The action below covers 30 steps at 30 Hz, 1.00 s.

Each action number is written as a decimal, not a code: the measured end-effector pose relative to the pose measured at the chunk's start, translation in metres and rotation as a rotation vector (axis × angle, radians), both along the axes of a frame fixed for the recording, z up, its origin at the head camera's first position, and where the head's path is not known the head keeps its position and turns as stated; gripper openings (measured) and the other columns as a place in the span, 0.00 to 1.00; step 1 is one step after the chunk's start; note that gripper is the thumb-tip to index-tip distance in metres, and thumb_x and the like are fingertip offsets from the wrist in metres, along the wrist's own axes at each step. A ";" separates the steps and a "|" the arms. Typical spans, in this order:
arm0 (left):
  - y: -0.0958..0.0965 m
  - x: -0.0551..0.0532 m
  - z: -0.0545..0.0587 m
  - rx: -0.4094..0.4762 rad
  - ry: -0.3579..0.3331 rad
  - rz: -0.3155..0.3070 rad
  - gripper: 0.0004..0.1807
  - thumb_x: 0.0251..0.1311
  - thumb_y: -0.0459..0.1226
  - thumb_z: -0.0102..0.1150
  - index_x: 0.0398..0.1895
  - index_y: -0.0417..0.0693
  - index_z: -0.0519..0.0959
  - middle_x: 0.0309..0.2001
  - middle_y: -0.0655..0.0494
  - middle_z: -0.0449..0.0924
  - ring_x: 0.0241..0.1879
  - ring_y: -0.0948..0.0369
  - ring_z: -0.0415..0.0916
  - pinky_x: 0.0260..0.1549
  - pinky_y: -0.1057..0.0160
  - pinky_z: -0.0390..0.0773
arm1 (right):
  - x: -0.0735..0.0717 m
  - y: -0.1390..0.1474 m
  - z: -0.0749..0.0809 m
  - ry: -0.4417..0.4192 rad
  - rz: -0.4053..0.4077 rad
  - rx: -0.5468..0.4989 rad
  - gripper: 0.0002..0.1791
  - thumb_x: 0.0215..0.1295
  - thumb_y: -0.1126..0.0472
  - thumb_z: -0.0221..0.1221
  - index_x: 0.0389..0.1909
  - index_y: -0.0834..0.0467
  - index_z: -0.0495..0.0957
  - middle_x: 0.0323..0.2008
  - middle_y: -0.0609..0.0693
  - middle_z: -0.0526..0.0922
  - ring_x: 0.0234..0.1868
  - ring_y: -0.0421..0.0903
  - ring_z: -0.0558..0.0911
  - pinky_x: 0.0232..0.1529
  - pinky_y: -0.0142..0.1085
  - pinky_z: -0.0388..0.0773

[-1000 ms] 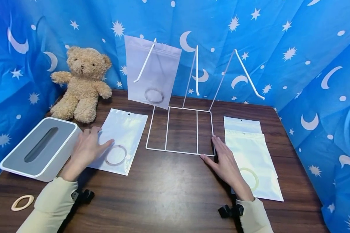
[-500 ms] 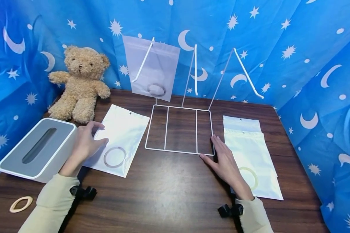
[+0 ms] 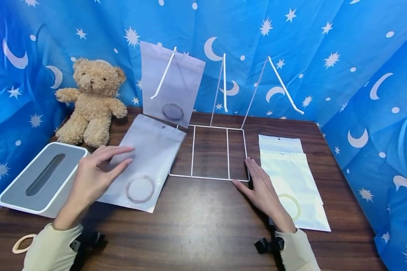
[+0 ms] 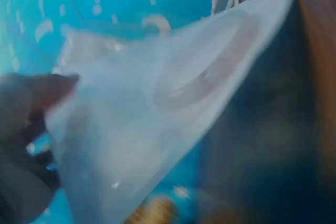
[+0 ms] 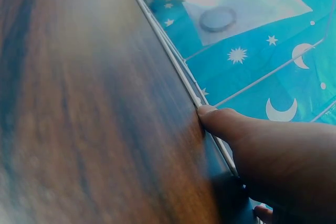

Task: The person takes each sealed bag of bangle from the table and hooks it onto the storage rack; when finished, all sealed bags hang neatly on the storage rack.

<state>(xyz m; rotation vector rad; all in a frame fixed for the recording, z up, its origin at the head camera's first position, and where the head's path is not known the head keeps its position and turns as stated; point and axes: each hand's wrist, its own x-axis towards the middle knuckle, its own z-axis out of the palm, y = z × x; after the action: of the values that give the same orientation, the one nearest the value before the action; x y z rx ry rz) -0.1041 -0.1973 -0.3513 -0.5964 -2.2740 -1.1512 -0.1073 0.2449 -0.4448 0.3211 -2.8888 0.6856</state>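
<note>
My left hand (image 3: 96, 173) pinches the left edge of a white zip bag (image 3: 147, 154) between thumb and fingers. A pinkish bangle (image 3: 140, 189) lies inside it. In the left wrist view the bag (image 4: 126, 124) is blurred and tilted up off the table. A white wire display rack (image 3: 225, 84) stands ahead, with three prongs. One similar zip bag (image 3: 188, 84) with a dark bangle hangs at its left prong. My right hand (image 3: 264, 194) rests at the front right corner of the rack's base, fingers extended; in the right wrist view the thumb (image 5: 223, 121) touches the bar.
Two overlapping white bags (image 3: 285, 173) lie to the right, a pale green bangle (image 3: 297, 207) in the front one. At left are a grey-topped tissue box (image 3: 30, 154), a teddy bear (image 3: 95, 90) and a wooden ring (image 3: 18, 244). A blue curtain (image 3: 251, 22) encloses the table.
My left hand has taken hold of the left bag's edge and raised it off the table, shifting it slightly toward the rack. My right hand has stayed at the rack's corner.
</note>
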 end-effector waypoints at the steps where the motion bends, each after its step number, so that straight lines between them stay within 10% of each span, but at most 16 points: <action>1: 0.010 0.004 0.010 0.017 0.105 -0.060 0.19 0.46 0.25 0.74 0.45 0.45 0.87 0.41 0.54 0.86 0.34 0.62 0.77 0.31 0.75 0.72 | 0.000 0.001 0.000 -0.001 0.000 -0.001 0.49 0.63 0.35 0.59 0.73 0.64 0.58 0.73 0.62 0.58 0.73 0.59 0.56 0.69 0.57 0.53; 4: 0.042 0.014 0.037 0.119 0.309 -0.243 0.15 0.45 0.22 0.71 0.39 0.35 0.87 0.39 0.46 0.86 0.39 0.57 0.82 0.40 0.72 0.77 | 0.000 0.002 -0.001 0.003 0.003 -0.003 0.49 0.63 0.36 0.60 0.73 0.65 0.58 0.72 0.63 0.58 0.73 0.60 0.56 0.68 0.57 0.54; 8: 0.081 0.019 0.054 0.325 0.403 -0.376 0.08 0.48 0.21 0.69 0.35 0.28 0.85 0.35 0.39 0.85 0.34 0.55 0.84 0.36 0.71 0.79 | 0.000 0.003 -0.002 0.014 0.019 -0.012 0.48 0.63 0.37 0.60 0.73 0.65 0.58 0.72 0.63 0.59 0.72 0.60 0.57 0.68 0.57 0.55; 14: 0.123 0.015 0.051 0.587 0.280 -0.347 0.12 0.46 0.18 0.68 0.37 0.29 0.85 0.36 0.39 0.85 0.22 0.68 0.69 0.13 0.77 0.53 | 0.001 0.003 -0.004 0.033 0.044 -0.026 0.47 0.64 0.40 0.61 0.74 0.62 0.57 0.72 0.62 0.58 0.72 0.59 0.57 0.67 0.58 0.55; 22: 0.150 0.009 0.038 0.755 0.187 -0.366 0.12 0.47 0.15 0.65 0.38 0.25 0.83 0.37 0.35 0.84 0.39 0.54 0.82 0.31 0.70 0.78 | 0.001 0.002 -0.004 0.050 0.073 -0.027 0.46 0.64 0.44 0.63 0.76 0.57 0.54 0.72 0.63 0.58 0.72 0.60 0.57 0.68 0.59 0.54; 30: 0.156 0.004 0.035 0.737 0.168 -0.363 0.13 0.47 0.14 0.65 0.38 0.24 0.83 0.38 0.36 0.84 0.41 0.52 0.82 0.38 0.66 0.80 | 0.000 0.005 -0.001 0.090 0.088 -0.023 0.47 0.64 0.45 0.64 0.77 0.56 0.52 0.72 0.63 0.59 0.72 0.61 0.58 0.67 0.59 0.55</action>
<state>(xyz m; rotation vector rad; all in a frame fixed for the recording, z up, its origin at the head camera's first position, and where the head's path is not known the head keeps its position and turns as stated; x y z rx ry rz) -0.1005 -0.0416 -0.3166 -0.7683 -1.4657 -1.8915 -0.1073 0.2499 -0.4463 0.4667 -2.7942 0.6988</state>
